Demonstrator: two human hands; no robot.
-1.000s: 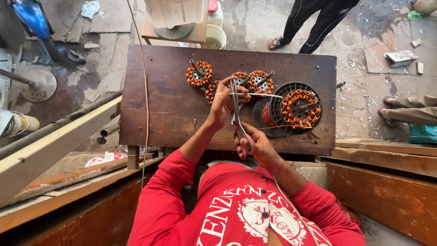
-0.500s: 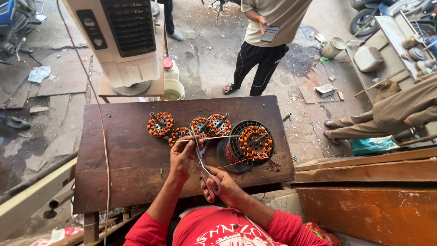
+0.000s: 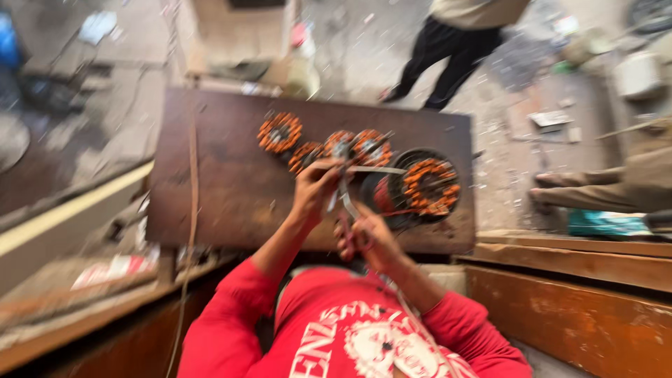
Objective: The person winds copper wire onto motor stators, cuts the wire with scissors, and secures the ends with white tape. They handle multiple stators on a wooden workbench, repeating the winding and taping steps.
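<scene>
My right-hand fingers (image 3: pixel 360 231) are curled closed around the handles of a pair of pliers (image 3: pixel 344 210); the frame is smeared, so the exact grip is hard to read. Pliers point up and away from me, tip toward the copper coils. My right hand (image 3: pixel 367 238) sits near the table's near edge, just over the dark wood.

My left hand (image 3: pixel 315 189) is further out, fingers bent and pinched on something thin at the pliers' tip. It looks like a wire or strip (image 3: pixel 374 170) running right toward the big winding, but the blur hides what exactly I'm pinching. The hands are close together, left just above right.

Just beyond the left hand: a row of small orange copper-wound stators (image 3: pixel 280 131), three or four, touching or nearly touching one another. To the right of my hands, a larger copper winding (image 3: pixel 430 185) sits inside a dark round fan housing (image 3: pixel 395 199). All of it is on a dark brown wooden table (image 3: pixel 217 189).

A cord (image 3: pixel 192 210) hangs across the table's left part, toward me. Red sleeves (image 3: pixel 231 301) and red shirt fill the bottom. Wooden planks (image 3: pixel 574 280) lie to my right, a pale beam (image 3: pixel 63 217) to my left.

Past the table's far edge, a person in black trousers (image 3: pixel 448 52) stands on the littered concrete floor (image 3: pixel 532 84). At far right, another person's foot (image 3: pixel 553 189) shows. A beige appliance (image 3: pixel 238 28) stands at the table's far-left side.
</scene>
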